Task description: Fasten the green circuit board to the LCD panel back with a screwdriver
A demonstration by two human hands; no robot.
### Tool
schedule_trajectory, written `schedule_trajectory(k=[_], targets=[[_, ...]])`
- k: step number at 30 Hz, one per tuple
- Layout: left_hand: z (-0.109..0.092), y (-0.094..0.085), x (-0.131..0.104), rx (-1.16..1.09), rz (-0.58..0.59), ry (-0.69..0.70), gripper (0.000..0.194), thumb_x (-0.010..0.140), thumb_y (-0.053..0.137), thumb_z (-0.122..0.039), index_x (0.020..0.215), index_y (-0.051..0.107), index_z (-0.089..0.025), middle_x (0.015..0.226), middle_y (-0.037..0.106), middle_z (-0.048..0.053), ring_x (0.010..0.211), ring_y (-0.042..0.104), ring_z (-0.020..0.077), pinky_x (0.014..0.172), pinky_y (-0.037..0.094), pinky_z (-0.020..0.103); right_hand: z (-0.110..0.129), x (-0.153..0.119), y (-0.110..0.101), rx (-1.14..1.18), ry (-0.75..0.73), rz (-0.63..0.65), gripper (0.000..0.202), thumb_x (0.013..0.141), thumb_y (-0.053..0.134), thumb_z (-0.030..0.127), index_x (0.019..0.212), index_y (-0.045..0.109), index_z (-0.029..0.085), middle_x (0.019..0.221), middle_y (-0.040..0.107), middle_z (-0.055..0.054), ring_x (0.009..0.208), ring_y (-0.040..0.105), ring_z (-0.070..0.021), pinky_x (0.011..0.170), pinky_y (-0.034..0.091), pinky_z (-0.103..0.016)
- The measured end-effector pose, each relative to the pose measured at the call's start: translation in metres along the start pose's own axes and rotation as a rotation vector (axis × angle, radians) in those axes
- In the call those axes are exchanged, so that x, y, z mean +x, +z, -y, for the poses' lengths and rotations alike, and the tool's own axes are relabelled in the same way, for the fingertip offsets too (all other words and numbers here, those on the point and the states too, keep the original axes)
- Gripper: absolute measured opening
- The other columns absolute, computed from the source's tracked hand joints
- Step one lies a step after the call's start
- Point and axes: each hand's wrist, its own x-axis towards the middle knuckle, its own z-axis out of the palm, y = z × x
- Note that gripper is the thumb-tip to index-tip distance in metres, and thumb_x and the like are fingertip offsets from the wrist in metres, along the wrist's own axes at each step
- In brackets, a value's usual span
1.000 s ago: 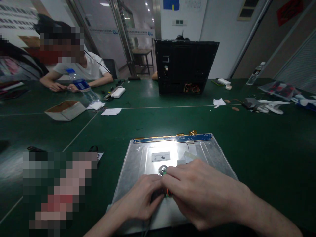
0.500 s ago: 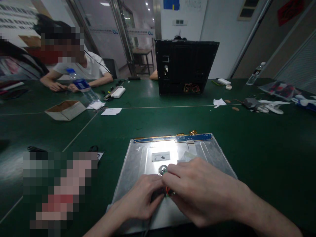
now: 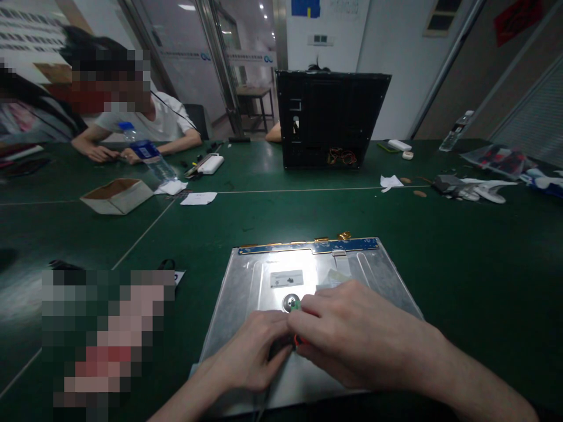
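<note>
A flat metal display panel (image 3: 246, 293) lies in front of me, with a blue circuit strip (image 3: 308, 246) along its far edge. Over its middle my right hand (image 3: 352, 334) is closed in a pinch. A small green circuit board (image 3: 295, 305) pokes out past those fingertips, and an orange-red wire (image 3: 299, 339) loops below them. My left hand (image 3: 259, 349) meets it from the left, fingers closed; what they grip is hidden. A dark cable (image 3: 263, 404) runs down from under the left hand. A round metal disc (image 3: 289, 302) shows just beyond the fingers.
A black panel housing (image 3: 329, 117) stands upright across the table, partly hiding a person. Farther left, another person (image 3: 145, 117) sits by a water bottle (image 3: 149, 153). An open paper box (image 3: 116, 196) is at left; white gloves (image 3: 479, 189) lie at right.
My right fingers have shifted slightly, and more of the green board now shows beyond them. The left hand and the panel stay in place.
</note>
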Motion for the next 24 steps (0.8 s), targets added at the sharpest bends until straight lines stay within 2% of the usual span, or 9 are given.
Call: schedule_trajectory(k=[3, 8, 11, 15, 22, 24], targets=[[-0.001, -0.001, 0.001, -0.017, 0.005, -0.016, 0.014, 0.076, 0.048, -0.011, 0.085, 0.056, -0.018, 0.082, 0.064, 0.003, 0.072, 0.058, 0.0189, 0.068, 0.043, 0.027, 0.0, 0.001, 0.004, -0.031, 0.009, -0.015, 0.011, 0.093, 0.049, 0.029, 0.096, 0.053, 0.019, 0.078, 0.067, -0.002, 0.063, 0.056, -0.0152, 0.049, 0.023, -0.031], [-0.002, -0.001, 0.003, -0.085, 0.036, -0.039, 0.012, 0.076, 0.049, -0.015, 0.084, 0.056, -0.018, 0.081, 0.064, 0.003, 0.072, 0.057, 0.0194, 0.065, 0.043, 0.027, 0.002, 0.004, 0.014, -0.107, 0.03, -0.048, 0.026, 0.097, 0.042, 0.042, 0.092, 0.054, 0.02, 0.066, 0.065, -0.001, 0.052, 0.051, -0.0145, 0.047, 0.017, -0.032], [-0.001, 0.0, 0.002, -0.089, 0.036, -0.042, 0.009, 0.078, 0.049, -0.017, 0.083, 0.056, -0.018, 0.082, 0.064, 0.003, 0.073, 0.057, 0.0194, 0.066, 0.044, 0.027, 0.004, 0.005, 0.017, -0.124, 0.019, -0.061, 0.019, 0.096, 0.044, 0.034, 0.091, 0.053, 0.019, 0.066, 0.065, -0.002, 0.051, 0.05, -0.0144, 0.047, 0.016, -0.032], [-0.001, 0.0, 0.002, -0.038, 0.037, -0.048, 0.011, 0.079, 0.047, -0.015, 0.084, 0.056, -0.018, 0.085, 0.065, 0.004, 0.077, 0.058, 0.0198, 0.072, 0.044, 0.029, 0.006, 0.005, 0.014, -0.054, -0.021, -0.059, 0.01, 0.091, 0.047, 0.025, 0.097, 0.051, 0.017, 0.076, 0.065, -0.003, 0.06, 0.053, -0.0154, 0.047, 0.021, -0.032], [-0.002, -0.002, 0.002, 0.014, 0.038, -0.045, 0.012, 0.078, 0.047, -0.015, 0.082, 0.057, -0.018, 0.083, 0.063, 0.004, 0.074, 0.056, 0.0199, 0.073, 0.044, 0.03, 0.005, 0.002, 0.003, 0.07, -0.076, -0.007, 0.025, 0.078, 0.054, 0.018, 0.102, 0.049, 0.016, 0.09, 0.064, -0.005, 0.066, 0.051, -0.0151, 0.05, 0.028, -0.031], [-0.001, -0.001, 0.003, -0.006, 0.042, -0.06, 0.012, 0.077, 0.047, -0.015, 0.083, 0.058, -0.017, 0.082, 0.063, 0.004, 0.075, 0.056, 0.0202, 0.072, 0.045, 0.029, 0.005, 0.001, 0.002, 0.083, -0.075, -0.003, 0.023, 0.078, 0.055, 0.019, 0.101, 0.051, 0.017, 0.092, 0.064, -0.004, 0.067, 0.052, -0.0149, 0.051, 0.028, -0.031]])
